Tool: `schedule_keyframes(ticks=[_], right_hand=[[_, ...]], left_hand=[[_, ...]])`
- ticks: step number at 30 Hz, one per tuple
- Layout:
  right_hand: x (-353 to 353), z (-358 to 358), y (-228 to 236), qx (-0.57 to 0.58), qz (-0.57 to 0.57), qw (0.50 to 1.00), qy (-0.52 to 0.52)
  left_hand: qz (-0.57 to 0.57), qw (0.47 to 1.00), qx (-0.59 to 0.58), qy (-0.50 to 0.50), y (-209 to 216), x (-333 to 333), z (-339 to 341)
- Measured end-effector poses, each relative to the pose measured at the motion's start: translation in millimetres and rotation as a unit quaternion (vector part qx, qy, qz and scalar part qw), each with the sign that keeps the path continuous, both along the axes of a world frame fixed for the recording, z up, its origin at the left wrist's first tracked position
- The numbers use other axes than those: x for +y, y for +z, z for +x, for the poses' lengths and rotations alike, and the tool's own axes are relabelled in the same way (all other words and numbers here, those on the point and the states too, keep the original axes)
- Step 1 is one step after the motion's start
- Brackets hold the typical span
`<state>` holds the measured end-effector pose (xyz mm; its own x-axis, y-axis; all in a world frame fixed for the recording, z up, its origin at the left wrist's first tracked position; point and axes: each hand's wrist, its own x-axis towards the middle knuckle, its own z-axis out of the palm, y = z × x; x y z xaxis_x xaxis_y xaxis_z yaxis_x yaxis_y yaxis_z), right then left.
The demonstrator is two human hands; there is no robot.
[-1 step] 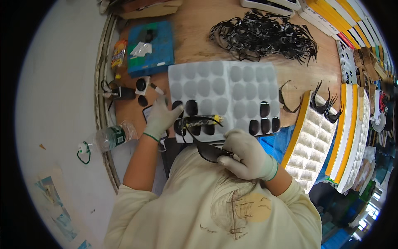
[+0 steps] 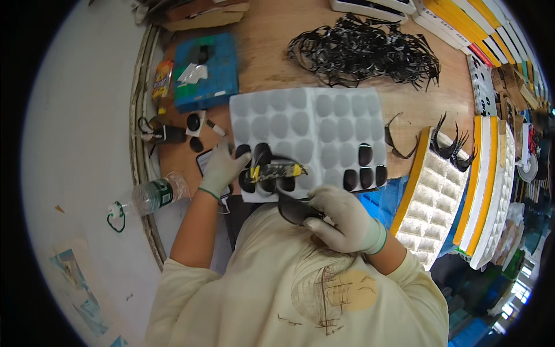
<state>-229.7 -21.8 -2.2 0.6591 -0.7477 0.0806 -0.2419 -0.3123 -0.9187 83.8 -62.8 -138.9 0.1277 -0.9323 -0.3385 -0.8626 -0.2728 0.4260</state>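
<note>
My right hand (image 2: 345, 218), in a pale glove, grips a pair of dark sunglasses (image 2: 296, 209) by one end, close to my shirt. Their thin arms reach toward a yellow and black patterned strip (image 2: 276, 171), whose kind I cannot make out. A white sheet with rows of round hollows (image 2: 280, 125) lies in front of me. Dark lenses (image 2: 365, 154) sit in several of its near hollows on both sides. At the sheet's left edge is my gloved left hand (image 2: 222, 166), thumb and fingers apart, the thumb tip beside a dark lens (image 2: 243, 152).
A tangled heap of black frames (image 2: 367, 52) covers the far table. At back left stands a blue box (image 2: 206, 72). A clear bottle (image 2: 153, 195) lies left, by the table edge. A yellow-edged white tray (image 2: 430, 199) rests at right, beside folded sunglasses (image 2: 400, 139).
The view has shifted slightly, moving the table things a little left. The sunglasses in my right hand have turned a little, and more of the patterned strip shows. My left hand stays by the lenses.
</note>
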Motion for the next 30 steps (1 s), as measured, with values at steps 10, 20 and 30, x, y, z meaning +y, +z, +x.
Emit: schedule_keyframes(ticks=[10, 20, 30], right_hand=[[2.5, -27.2, -11.7, -0.132, 0.247, 0.954, -0.105], [0.9, 15.9, 19.2, -0.041, 0.227, 0.973, -0.019], [44.1, 53.3, 11.7, -0.048, 0.208, 0.971, -0.102]], left_hand=[[0.055, 0.834, 0.504, 0.219, 103.5, 14.1, -48.1], [0.16, 0.572, 0.794, 0.128, 113.0, 55.4, -67.1], [0.161, 0.624, 0.759, 0.093, 104.1, 75.4, -35.8]])
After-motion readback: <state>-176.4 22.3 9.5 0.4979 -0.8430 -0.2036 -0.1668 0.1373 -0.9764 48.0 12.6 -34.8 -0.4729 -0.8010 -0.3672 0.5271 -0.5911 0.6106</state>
